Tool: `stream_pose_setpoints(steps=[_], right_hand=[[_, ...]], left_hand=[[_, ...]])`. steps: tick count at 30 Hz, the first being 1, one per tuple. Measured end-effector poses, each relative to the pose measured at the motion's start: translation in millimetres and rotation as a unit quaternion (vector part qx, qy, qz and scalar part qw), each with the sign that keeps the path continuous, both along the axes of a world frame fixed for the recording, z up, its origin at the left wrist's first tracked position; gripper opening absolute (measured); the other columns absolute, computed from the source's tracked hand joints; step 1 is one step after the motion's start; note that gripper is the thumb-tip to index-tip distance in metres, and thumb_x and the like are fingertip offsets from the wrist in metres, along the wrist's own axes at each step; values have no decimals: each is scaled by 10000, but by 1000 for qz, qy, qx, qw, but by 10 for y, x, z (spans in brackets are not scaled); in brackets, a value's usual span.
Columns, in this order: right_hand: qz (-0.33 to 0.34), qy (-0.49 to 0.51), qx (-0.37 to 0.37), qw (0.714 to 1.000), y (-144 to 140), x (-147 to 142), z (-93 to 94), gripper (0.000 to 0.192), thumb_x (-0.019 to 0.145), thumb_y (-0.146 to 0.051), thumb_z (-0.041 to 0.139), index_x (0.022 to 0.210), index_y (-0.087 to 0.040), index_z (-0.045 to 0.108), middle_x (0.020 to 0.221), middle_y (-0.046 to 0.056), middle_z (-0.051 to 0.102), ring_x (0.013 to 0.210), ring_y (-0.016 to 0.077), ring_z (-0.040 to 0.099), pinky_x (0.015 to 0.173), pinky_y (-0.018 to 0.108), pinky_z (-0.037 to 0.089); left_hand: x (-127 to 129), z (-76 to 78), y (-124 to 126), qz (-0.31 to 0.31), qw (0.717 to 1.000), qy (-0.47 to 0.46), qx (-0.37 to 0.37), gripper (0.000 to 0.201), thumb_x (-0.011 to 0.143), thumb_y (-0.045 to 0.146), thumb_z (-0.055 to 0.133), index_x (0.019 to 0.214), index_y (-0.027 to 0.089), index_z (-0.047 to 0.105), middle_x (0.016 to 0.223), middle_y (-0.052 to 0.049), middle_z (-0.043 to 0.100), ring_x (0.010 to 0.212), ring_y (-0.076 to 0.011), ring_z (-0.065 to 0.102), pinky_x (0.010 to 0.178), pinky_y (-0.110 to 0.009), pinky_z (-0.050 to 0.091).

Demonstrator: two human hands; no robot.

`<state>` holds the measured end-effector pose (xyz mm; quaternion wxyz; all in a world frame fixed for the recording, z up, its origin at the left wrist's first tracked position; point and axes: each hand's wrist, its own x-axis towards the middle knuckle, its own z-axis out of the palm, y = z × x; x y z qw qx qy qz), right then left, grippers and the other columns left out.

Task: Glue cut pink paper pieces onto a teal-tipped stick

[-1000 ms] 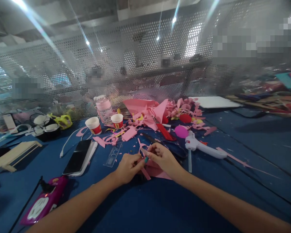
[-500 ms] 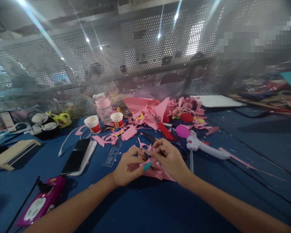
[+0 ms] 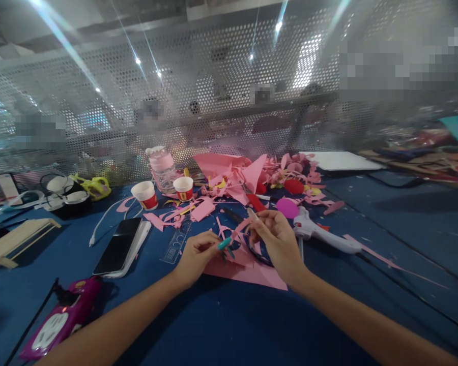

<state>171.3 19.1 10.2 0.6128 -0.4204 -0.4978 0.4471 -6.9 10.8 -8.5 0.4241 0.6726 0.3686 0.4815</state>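
Observation:
A narrow pink paper strip [image 3: 241, 227] stretches between my two hands. My left hand [image 3: 199, 254] pinches its lower end, the teal-nailed thumb on top. My right hand [image 3: 278, 241], fingers curled, grips the upper end. Below them a larger pink paper sheet [image 3: 248, 274] lies on the blue table. Dark scissors [image 3: 232, 215] lie just beyond my hands, partly covered by my right hand and paper scraps. A red-handled tool [image 3: 256, 202] is behind my right hand, and a white glue gun [image 3: 324, 235] lies to its right.
Pink cut-paper pieces [image 3: 290, 170] are heaped at the back. Paper cups [image 3: 145, 196] and a bottle [image 3: 162, 165] stand back left. A clear ruler [image 3: 176, 244], a phone [image 3: 118, 246] and a purple power strip [image 3: 63, 320] lie left. A perforated metal screen [image 3: 213, 112] rises behind.
My hands have moved apart, drawing the pink strip into view between them. My right hand has shifted slightly right and up. More of the sheet below shows.

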Motion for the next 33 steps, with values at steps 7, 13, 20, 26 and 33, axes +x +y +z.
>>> stream_pose_setpoints(steps=[7,13,20,26,33], right_hand=[[200,82,-170,961,-59,-110,45,413,588,-408,722,847,-147,533,655,-12,592,453,54,508,434,190,424],[202,67,-137,967,-98,-121,-5,514,653,-402,674,1084,-226,457,731,-30,593,428,66,522,413,207,445],[256,-23,-68,964,-120,-120,-35,349,739,-374,592,1049,-229,521,764,-20,572,578,82,558,543,218,463],[208,-58,-62,974,-109,-115,-103,317,706,-396,616,955,-208,561,631,-58,464,478,67,482,462,202,415],[289,-19,-104,952,-126,-145,-154,376,726,-467,582,1010,-227,524,625,-59,456,449,62,479,433,200,425]], left_hand=[[-1,22,-25,-2,998,59,-9,308,782,365,528,596,160,664,596,-22,589,580,-124,519,587,-218,400],[17,18,-31,22,998,41,-41,293,771,370,539,616,165,679,589,-23,632,572,-137,558,580,-225,429],[30,42,-57,-5,998,25,-62,351,778,396,521,538,184,665,535,-16,643,511,-145,570,548,-244,453],[25,14,-49,-14,997,54,-51,374,788,409,501,559,162,663,565,-14,618,580,-140,545,592,-230,427],[15,-17,-31,14,997,71,-28,471,760,494,495,490,119,583,487,12,485,505,-94,409,502,-205,345]])
